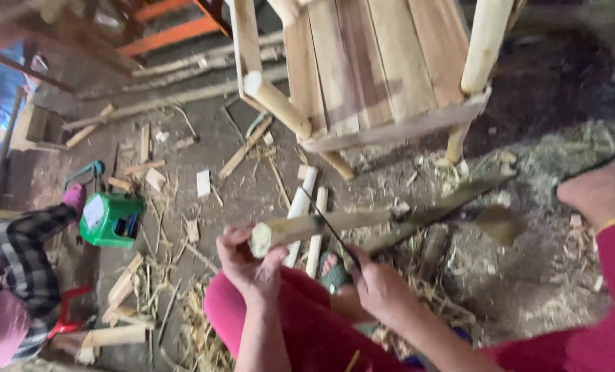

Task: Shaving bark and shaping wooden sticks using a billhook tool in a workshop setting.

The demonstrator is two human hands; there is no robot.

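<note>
Both hands worked over the lap in red trousers. Farthest left, a co-worker in a checked sleeve [28, 258] sat beside a green plastic stool [110, 219]. Next, the left hand [249, 265] curled its fingers around the cut end of a pale wooden stick [321, 224], which ran to the right above the littered floor [204, 148]. Beside it, the right hand [380, 286] was clenched on the handle of a thin dark blade [325, 224] that lay across the stick. Behind them stood an unfinished slatted wooden chair [369, 65]. Far right, another person's hand [600, 193] hung blurred, its grip impossible to tell.
</note>
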